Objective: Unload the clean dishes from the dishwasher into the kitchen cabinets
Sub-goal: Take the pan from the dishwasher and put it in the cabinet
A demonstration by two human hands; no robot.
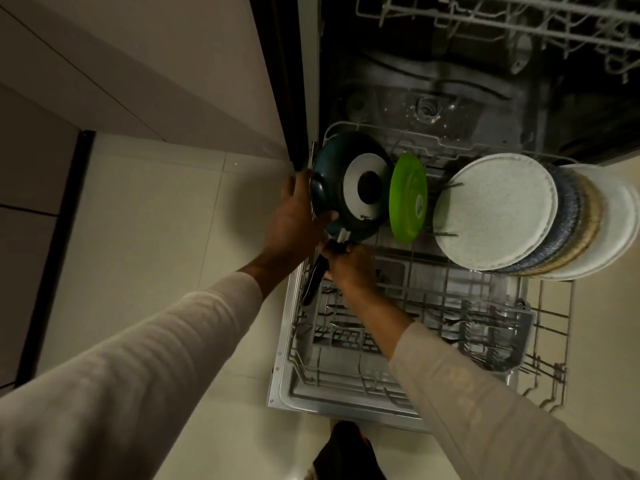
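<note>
A dark teal frying pan (332, 161) stands on edge at the left end of the pulled-out lower rack (550, 317), its pale base facing right. My left hand (294, 216) grips the pan's rim from the left. My right hand (349, 265) is closed around the pan's black handle (313, 282) just below the pan. A green plate (408, 199) stands upright right of the pan. Farther right, a white plate (495, 209) fronts a row of several upright plates.
The open dishwasher door (287, 386) lies flat under the rack. A grey cutlery basket (502, 337) sits at the rack's right front. The empty upper rack (519, 22) juts out above. Pale cabinet fronts (138, 64) and tiled floor (156, 220) lie to the left.
</note>
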